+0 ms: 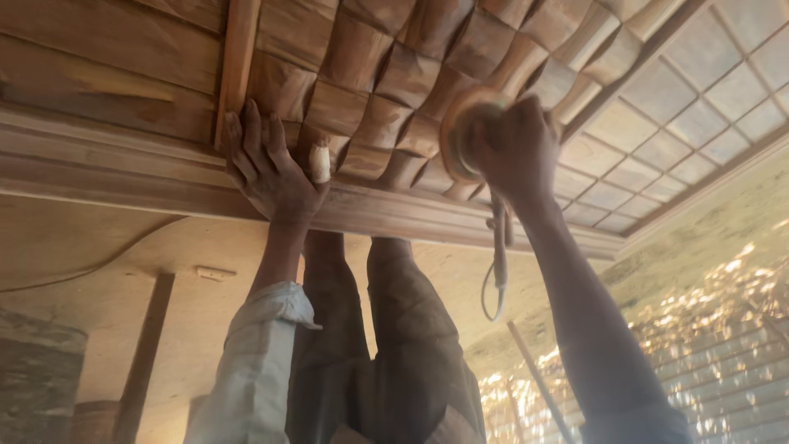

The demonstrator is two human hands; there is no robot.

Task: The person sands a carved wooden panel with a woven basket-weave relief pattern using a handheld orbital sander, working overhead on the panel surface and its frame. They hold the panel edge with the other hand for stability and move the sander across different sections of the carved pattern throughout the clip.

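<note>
A carved wooden panel (370,74) with a woven, basket-like relief fills the upper middle of the head view. My left hand (271,168) lies flat on its lower edge, fingers spread, with a pale wrap around the thumb. A light sleeve covers that forearm. My right hand (518,152) grips a round disc sander (460,136), whose disc presses against the relief to the right of my left hand. The sander's cord (497,271) hangs in a loop below my right wrist.
A moulded wooden frame (148,177) runs along the panel's lower edge. My trousered legs (378,345) stand between my arms. A wooden lattice with square panes (674,123) lies at the right. Planks (144,353) and a thin cable (82,267) lie on the dusty floor at the left.
</note>
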